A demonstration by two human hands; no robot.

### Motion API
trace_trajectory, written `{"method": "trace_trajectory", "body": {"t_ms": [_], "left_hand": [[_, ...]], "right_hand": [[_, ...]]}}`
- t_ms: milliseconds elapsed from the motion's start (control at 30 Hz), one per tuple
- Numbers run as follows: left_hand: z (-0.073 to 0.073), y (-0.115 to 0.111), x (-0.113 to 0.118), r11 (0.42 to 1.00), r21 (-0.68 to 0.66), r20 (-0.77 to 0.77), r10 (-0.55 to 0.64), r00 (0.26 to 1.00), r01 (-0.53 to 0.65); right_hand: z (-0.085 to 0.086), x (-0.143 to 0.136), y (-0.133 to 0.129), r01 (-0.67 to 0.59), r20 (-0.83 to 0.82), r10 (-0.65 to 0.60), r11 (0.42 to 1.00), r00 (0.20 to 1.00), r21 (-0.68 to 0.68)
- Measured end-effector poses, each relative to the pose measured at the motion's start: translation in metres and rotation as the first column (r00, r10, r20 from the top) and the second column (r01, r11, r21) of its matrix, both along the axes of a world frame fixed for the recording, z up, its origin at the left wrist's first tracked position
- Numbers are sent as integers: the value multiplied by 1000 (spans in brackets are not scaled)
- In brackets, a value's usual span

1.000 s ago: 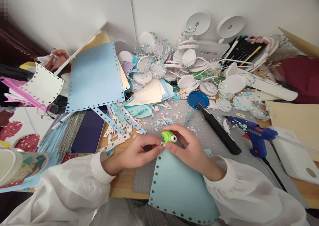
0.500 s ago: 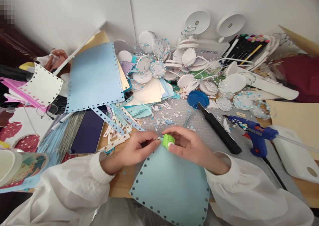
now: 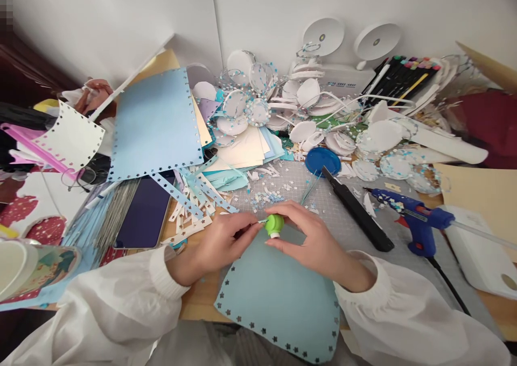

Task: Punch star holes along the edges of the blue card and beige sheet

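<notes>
A pale blue sheet (image 3: 283, 296) with flower-shaped holes along its side and lower edges hangs over the table's front edge. At its top edge sits a small green punch (image 3: 274, 224) with a white button. My right hand (image 3: 309, 237) is closed round the punch, thumb at the white button and fingers on its far side. My left hand (image 3: 228, 239) pinches the sheet's upper edge just left of the punch; the pinched part is mostly hidden by the fingers.
A blue glue gun (image 3: 420, 220), a black cutter (image 3: 359, 210) and a blue lid (image 3: 322, 162) lie to the right. Leftward are a phone (image 3: 143, 212), punched strips (image 3: 177, 194) and a larger blue sheet (image 3: 157, 124). White discs (image 3: 305, 132) are heaped at the back.
The punch has turned in my right hand so its white button faces more toward me. The sheet has shifted slightly, with its lower edge lying a little differently.
</notes>
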State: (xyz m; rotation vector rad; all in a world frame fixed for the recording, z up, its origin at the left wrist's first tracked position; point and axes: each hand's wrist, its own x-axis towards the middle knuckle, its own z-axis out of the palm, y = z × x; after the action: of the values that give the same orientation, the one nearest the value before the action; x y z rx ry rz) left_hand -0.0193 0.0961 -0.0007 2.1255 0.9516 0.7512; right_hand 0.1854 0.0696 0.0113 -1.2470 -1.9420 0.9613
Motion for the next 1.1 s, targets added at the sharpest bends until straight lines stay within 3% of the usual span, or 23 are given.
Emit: {"method": "trace_trajectory", "body": {"t_ms": [133,400,567,767,1100], "left_hand": [[2,0,-1,998,53,4,-30,1000,30],[8,-3,0,999,-9,32,33,999,-33],[5,-2,0,995,96,31,-45,998,42],[2,-1,-1,970,236,20,-60,998,53],[2,-1,-1,971,232,12,-62,998,57]], "right_hand": [[-1,1,1,-5,-7,5,1000,1000,-15],[5,2,3,27,-27,-28,1000,999,-11],[6,2,1,-33,-38,33,999,999,3],[3,2,3,-27,-49,25,999,999,-32],[2,5,4,-45,-39,44,999,998,-21]]}}
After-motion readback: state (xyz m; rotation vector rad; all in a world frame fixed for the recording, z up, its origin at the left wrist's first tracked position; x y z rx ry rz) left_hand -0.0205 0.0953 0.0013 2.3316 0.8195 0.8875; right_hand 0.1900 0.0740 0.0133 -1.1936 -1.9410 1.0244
